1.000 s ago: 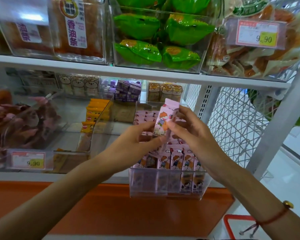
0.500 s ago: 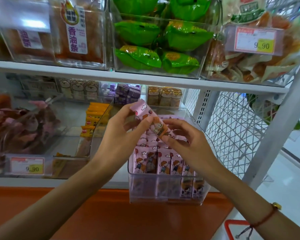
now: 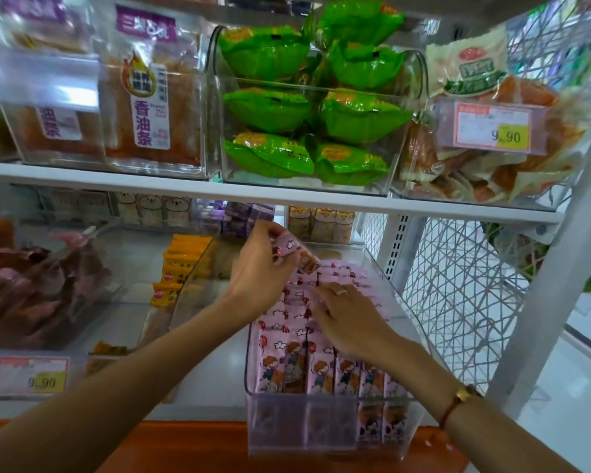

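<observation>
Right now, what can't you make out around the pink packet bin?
Head view only.
Pink packet: largely behind the left hand gripping it, so its print is unreadable.
Right hand: lies over rows in the clear bin, hiding the packets beneath.
Lower-left price tag: blurred; only 9.90 reads.
Top-left packs: blurred, with glare across the labels.

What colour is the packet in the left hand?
The packet is pink with a cartoon print; head view.
</observation>
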